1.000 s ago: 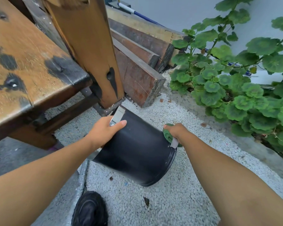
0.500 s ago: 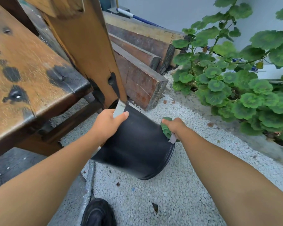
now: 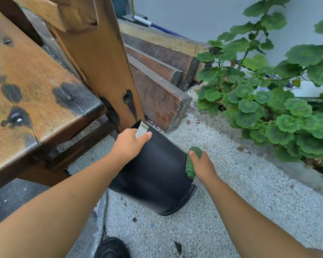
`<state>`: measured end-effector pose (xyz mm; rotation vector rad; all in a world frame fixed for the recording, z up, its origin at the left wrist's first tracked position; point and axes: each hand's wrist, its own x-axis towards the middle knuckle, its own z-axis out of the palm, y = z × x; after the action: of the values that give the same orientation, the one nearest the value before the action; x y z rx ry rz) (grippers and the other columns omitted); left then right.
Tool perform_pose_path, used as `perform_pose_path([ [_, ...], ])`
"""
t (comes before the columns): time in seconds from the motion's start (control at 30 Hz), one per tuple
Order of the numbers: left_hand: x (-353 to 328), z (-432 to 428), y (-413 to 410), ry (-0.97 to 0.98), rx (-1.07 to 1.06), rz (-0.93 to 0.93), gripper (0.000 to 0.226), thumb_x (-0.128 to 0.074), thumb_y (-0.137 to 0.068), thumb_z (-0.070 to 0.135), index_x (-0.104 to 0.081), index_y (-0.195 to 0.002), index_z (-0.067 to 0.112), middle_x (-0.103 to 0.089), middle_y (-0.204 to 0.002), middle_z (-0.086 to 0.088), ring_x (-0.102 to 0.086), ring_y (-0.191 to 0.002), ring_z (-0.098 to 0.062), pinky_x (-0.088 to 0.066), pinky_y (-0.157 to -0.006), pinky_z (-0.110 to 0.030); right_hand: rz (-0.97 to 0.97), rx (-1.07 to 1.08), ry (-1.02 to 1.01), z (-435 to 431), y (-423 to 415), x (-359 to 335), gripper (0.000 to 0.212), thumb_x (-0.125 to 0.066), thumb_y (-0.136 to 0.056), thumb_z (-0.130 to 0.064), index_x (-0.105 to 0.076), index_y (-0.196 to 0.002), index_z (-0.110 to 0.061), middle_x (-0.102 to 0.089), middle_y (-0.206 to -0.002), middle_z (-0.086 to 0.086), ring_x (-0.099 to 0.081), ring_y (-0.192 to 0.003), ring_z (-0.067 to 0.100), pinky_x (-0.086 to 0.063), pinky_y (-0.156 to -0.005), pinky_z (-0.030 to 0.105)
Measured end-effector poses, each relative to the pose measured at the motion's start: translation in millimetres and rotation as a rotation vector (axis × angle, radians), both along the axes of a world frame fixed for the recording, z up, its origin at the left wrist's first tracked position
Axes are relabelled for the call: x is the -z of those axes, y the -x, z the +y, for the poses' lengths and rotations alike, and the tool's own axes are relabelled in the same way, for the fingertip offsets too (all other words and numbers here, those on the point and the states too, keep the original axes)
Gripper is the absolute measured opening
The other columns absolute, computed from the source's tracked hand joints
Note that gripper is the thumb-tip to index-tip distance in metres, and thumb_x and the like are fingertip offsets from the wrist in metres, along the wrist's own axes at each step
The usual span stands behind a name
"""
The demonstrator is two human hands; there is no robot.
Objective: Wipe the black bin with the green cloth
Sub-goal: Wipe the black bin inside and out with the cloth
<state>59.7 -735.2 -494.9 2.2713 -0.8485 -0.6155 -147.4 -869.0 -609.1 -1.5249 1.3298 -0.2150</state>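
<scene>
Since a second ago, the round black plastic bin (image 3: 157, 174) has shifted slightly farther away, towards the leaning wooden bench leg (image 3: 101, 67); both hands keep their holds. I see the bin tipped over above the white gravel ground (image 3: 222, 211), its long axis running from its base, near me, to its mouth, far and a little left.

My left hand (image 3: 128, 146) grips the far rim beside a silver metal bracket (image 3: 141, 129), thumb laid on the outer wall, the other fingers hidden over the edge. My right hand (image 3: 202, 166) has its fingers curled round a bunched green cloth (image 3: 191, 165), thumb on top, pressing it against the bin's right wall.

So the cloth sits directly right of the bin, touching it; I judge the next stroke runs along that wall, and the right hand is the one to make it.

Counted: one bin, one cloth, two hands, one black shoe (image 3: 110, 248) at the near edge. A stained wooden bench (image 3: 35, 94) stands left, and a leafy green plant (image 3: 268, 108) far right.
</scene>
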Motion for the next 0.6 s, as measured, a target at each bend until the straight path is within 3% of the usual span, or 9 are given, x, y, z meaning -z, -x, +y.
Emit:
perform_pose_path([
  [0.1, 0, 0, -5, -0.016, -0.02, -0.004, 0.053, -0.056, -0.088, 0.055, -0.044, -0.069, 0.007, -0.044, -0.064, -0.01, -0.043, -0.058, -0.02, -0.032, -0.058, -0.034, -0.041, 0.093, 0.065, 28, 5, -2, 0.049, -0.047, -0.101, -0.051, -0.045, -0.137, -0.018, -0.062, -0.093, -0.006, -0.061, -0.078, 0.011, -0.046, -0.061, 0.029],
  [0.17, 0, 1, -8, -0.003, -0.028, 0.004, 0.049, -0.058, -0.089, 0.052, -0.042, -0.067, 0.011, -0.043, -0.062, -0.005, -0.041, -0.057, -0.019, -0.03, -0.057, -0.034, -0.069, 0.133, 0.097, 47, 4, -3, 0.062, -0.046, -0.101, -0.052, -0.032, -0.152, -0.019, -0.065, -0.113, 0.003, -0.066, -0.094, 0.022, -0.056, -0.076, 0.039],
  [0.23, 1, -1, -12, -0.001, -0.044, 0.03, 0.047, -0.058, -0.09, 0.05, -0.049, -0.066, 0.011, -0.052, -0.063, -0.006, -0.05, -0.059, -0.021, -0.035, -0.058, -0.034, -0.079, 0.169, 0.121, 65, 2, 0, 0.076, -0.046, -0.1, -0.054, -0.013, -0.16, -0.021, -0.055, -0.14, 0.011, -0.06, -0.119, 0.032, -0.054, -0.094, 0.046],
  [0.3, 3, -5, -13, -0.01, -0.069, 0.055, 0.048, -0.059, -0.091, 0.049, -0.056, -0.072, 0.005, -0.058, -0.07, -0.012, -0.056, -0.065, -0.025, -0.039, -0.061, -0.035, -0.11, 0.206, 0.124, 82, 3, 6, 0.082, -0.046, -0.1, -0.055, -0.003, -0.162, -0.022, -0.042, -0.155, 0.011, -0.05, -0.135, 0.033, -0.05, -0.103, 0.049],
  [0.47, 6, -13, -12, -0.048, -0.097, 0.0, 0.052, -0.059, -0.09, 0.05, -0.035, -0.064, 0.012, -0.036, -0.059, -0.003, -0.036, -0.053, -0.019, -0.028, -0.055, -0.031, -0.125, 0.278, 0.148, 101, 3, 21, 0.085, -0.045, -0.098, -0.058, 0.0, -0.162, -0.024, -0.035, -0.161, 0.009, -0.046, -0.14, 0.031, -0.048, -0.107, 0.048],
  [0.6, 5, -20, -16, -0.07, -0.123, -0.019, 0.052, -0.059, -0.09, 0.049, -0.032, -0.062, 0.014, -0.033, -0.058, -0.001, -0.034, -0.052, -0.017, -0.025, -0.051, -0.03, -0.173, 0.301, 0.184, 124, 2, 28, 0.085, -0.05, -0.097, -0.055, 0.0, -0.161, -0.029, -0.03, -0.164, 0.003, -0.041, -0.144, 0.024, -0.044, -0.104, 0.034],
])
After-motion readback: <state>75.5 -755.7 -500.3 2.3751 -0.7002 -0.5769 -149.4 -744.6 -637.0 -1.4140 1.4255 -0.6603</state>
